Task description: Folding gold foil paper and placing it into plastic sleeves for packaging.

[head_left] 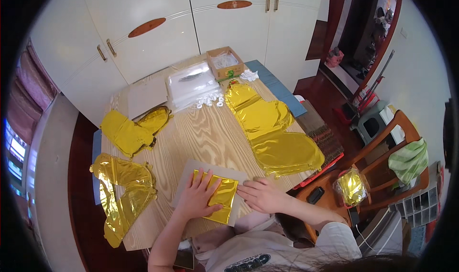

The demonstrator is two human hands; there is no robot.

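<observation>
Two hands are pressing flat on a folded gold foil [219,195] lying on a grey card [189,178] at table's 6 o'clock edge. Left hand [197,194] is lying open, fingers spread, gripping nothing. Right hand [260,194] is resting open at the foil's 3 o'clock edge, fingertips touching it.

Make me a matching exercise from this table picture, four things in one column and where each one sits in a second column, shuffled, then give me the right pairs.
Things:
1. folded gold foil piece
2. small cardboard box
3. stack of clear plastic bags
4. long row of flat gold foil balloons

Places:
A. far end of the table, near the white cupboard doors
B. along the table's right side
C. under the left hand, on a grey card sheet
D. just left of the small box, beside the white rings

Pairs: 1-C, 2-A, 3-D, 4-B
</observation>
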